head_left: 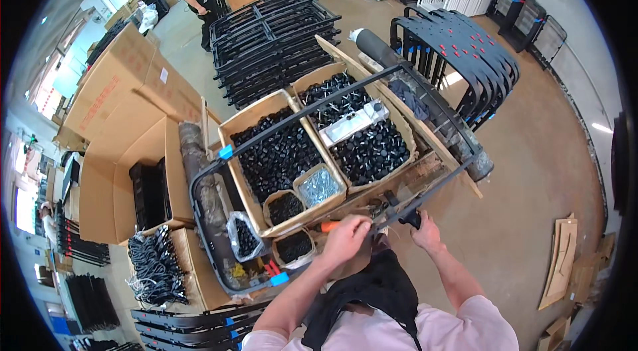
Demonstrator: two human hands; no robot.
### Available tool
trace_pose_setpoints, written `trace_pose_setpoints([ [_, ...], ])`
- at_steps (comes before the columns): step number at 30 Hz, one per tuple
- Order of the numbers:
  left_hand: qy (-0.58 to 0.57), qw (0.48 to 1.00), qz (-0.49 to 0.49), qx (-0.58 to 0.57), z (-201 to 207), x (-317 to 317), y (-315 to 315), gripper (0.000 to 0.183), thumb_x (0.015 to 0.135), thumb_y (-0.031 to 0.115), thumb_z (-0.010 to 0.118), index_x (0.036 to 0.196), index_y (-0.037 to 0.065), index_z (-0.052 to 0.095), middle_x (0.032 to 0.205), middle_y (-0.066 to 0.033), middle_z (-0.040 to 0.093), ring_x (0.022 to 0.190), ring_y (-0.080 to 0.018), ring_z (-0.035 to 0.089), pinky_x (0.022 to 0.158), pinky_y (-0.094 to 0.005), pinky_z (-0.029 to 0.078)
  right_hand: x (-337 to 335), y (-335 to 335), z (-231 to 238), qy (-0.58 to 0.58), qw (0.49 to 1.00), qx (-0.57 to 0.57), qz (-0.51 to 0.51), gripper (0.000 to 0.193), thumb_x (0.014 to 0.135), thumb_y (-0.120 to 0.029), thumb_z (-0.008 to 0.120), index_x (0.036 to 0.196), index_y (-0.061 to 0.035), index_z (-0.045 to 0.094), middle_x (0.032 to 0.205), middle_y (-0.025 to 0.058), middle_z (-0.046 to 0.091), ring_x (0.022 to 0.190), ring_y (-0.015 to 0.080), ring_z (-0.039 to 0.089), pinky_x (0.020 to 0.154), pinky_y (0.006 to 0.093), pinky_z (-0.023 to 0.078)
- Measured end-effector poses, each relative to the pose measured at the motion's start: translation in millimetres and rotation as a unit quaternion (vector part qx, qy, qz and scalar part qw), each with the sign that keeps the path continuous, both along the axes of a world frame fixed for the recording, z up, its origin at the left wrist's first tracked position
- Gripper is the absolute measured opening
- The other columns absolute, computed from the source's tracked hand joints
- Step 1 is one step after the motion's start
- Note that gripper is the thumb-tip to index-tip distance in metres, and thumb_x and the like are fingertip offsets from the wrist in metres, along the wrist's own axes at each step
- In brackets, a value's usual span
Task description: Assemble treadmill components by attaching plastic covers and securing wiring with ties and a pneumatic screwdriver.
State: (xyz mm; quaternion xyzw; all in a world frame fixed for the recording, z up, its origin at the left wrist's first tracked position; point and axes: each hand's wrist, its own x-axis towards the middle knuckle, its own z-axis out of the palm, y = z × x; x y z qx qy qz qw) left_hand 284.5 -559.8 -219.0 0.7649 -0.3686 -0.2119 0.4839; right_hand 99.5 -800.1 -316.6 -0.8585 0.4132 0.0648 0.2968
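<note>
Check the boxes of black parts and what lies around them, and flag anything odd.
The pale rectangular object lies aslant on top of the loose black parts, out of keeping with them. The dark cylinder to their left looks blotchy, perhaps worn. No clear spill stands out.

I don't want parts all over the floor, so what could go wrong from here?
The black frame passes over an open box of small black parts; if it tips or drags, it might scatter some. The orange-handled tool lies close to the left hand, so a slip could knock it. The pale box-shaped piece lies among loose parts and might shift if bumped.
</note>
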Motion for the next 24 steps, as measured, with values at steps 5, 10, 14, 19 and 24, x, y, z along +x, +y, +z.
trace_pose_setpoints([
  [5, -0.038, 0.991, 0.067, 0.108, -58, 85, -121, 0.019, 0.099, 0.021, 0.065, 0.109, 0.009, 0.076, 0.103, -0.0161, 0.071, 0.103, -0.0361, 0.068, 0.090, -0.0459, 0.054, 45, -94, -64, -0.019, 1.000, 0.009, 0.018, 0.072, 0.082, -0.016, 0.072, 0.149, -0.0086, 0.045, 0.132, 0.0290, 0.058, 0.115, 0.0479, 0.065, 0.099, 0.0531, 0.054],
  [10, -0.081, 0.959, 0.050, 0.267, -129, 128, -191, 0.025, 0.096, 0.027, 0.069, 0.116, 0.013, 0.075, 0.110, -0.0166, 0.069, 0.106, -0.0375, 0.068, 0.092, -0.0465, 0.055, 95, -126, -85, 0.012, 0.999, 0.001, 0.032, 0.070, 0.085, -0.010, 0.067, 0.151, -0.0070, 0.042, 0.132, 0.0360, 0.054, 0.117, 0.0545, 0.060, 0.100, 0.0557, 0.053],
  [14, -0.055, 0.936, 0.030, 0.347, -150, 125, -220, 0.036, 0.093, 0.029, 0.074, 0.124, 0.012, 0.070, 0.120, -0.0177, 0.065, 0.109, -0.0389, 0.067, 0.093, -0.0480, 0.055, 94, -141, -77, 0.034, 0.998, 0.051, 0.027, 0.067, 0.088, -0.015, 0.064, 0.151, -0.0046, 0.043, 0.130, 0.0354, 0.055, 0.118, 0.0521, 0.061, 0.099, 0.0565, 0.053],
  [19, -0.038, 0.938, -0.002, 0.344, -137, 131, -218, 0.032, 0.091, 0.026, 0.076, 0.113, 0.007, 0.062, 0.115, -0.0189, 0.062, 0.107, -0.0406, 0.066, 0.089, -0.0497, 0.055, 58, -154, -39, 0.075, 0.980, 0.052, 0.176, 0.051, 0.096, -0.021, 0.061, 0.141, -0.0006, 0.050, 0.131, 0.0337, 0.058, 0.112, 0.0523, 0.065, 0.096, 0.0552, 0.055],
  [24, -0.013, 0.964, 0.064, 0.260, -131, 135, -206, 0.036, 0.095, 0.024, 0.075, 0.117, 0.003, 0.057, 0.108, -0.0175, 0.067, 0.096, -0.0357, 0.070, 0.085, -0.0461, 0.057, 60, -164, 81, 0.169, 0.872, 0.265, 0.375, 0.031, 0.098, -0.027, 0.060, 0.115, -0.0022, 0.066, 0.107, 0.0212, 0.072, 0.103, 0.0415, 0.070, 0.086, 0.0495, 0.058],
])
